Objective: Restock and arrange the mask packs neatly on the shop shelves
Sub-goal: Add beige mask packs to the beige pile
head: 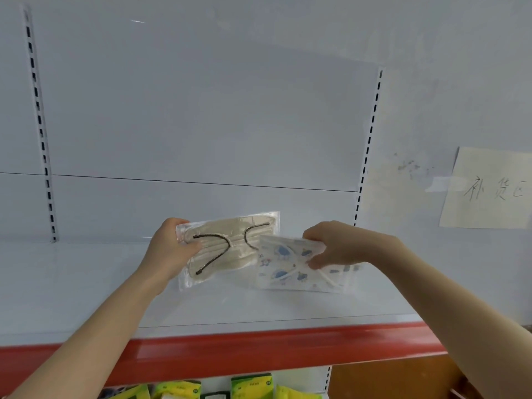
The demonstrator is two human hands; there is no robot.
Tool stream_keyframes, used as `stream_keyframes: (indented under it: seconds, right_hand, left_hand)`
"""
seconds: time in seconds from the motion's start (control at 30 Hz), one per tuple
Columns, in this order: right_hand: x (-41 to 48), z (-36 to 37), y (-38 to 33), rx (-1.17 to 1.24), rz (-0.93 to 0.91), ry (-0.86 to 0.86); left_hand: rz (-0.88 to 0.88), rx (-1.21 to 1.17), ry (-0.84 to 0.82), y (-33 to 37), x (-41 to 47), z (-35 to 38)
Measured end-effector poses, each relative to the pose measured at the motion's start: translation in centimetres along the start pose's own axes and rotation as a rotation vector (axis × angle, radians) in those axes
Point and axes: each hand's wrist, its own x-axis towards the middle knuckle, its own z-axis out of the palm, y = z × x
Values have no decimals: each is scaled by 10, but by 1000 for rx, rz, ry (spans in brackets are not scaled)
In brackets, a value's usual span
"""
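My left hand [169,249] grips one beige pack [230,249] and my right hand [331,246] pinches one patterned pack [288,269], both lengthwise left-right over the shelf [86,283].

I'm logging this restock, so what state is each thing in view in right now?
Beige mask pack, sealed, tilted, over the shelf.
Printed mask pack, sealed, corner overlapping the beige mask pack.
Left hand, grip closed on the beige mask pack.
Right hand, pinching the printed mask pack.
Paper note, taped up.

White shelf [86,283] bears beige pack [230,254], printed pack [285,269].
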Motion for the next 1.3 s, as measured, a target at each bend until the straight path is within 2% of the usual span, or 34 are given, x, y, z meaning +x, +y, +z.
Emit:
stream_keyframes:
  seconds: [0.07,0.1,0.23,0.3,0.53,0.7,0.9,1.0,1.17,1.3]
  right_hand:
    - [-2,-3,5,96,-9,116]
    - [-3,-5,8,245,-13,202]
    - [-12,7,13,1160,-92,460]
    - [-13,26,16,1404,-72,468]
    - [-17,64,25,1379,103,318]
    - [-15,64,21,1399,105,368]
    - [3,44,9,1517,114,462]
    - [19,39,-8,1528,88,382]
    - [43,38,-60,1533,-17,235]
    - [65,42,-134,1526,-107,124]
  left_hand:
    - [0,-15,15,-1,2,0]
    - [3,-22,27,-1,2,-1]
    - [16,-41,27,-1,2,0]
    - [16,-38,13,-1,2,0]
    - [-17,-44,-44,-1,1,2]
    - [-24,-55,-55,-2,1,0]
    - [-27,-343,112,10,-7,-26]
    - [3,-428,212,11,-19,-54]
    - [15,-419,342,-3,-40,-121]
    - [-17,-413,467,-28,-62,-197]
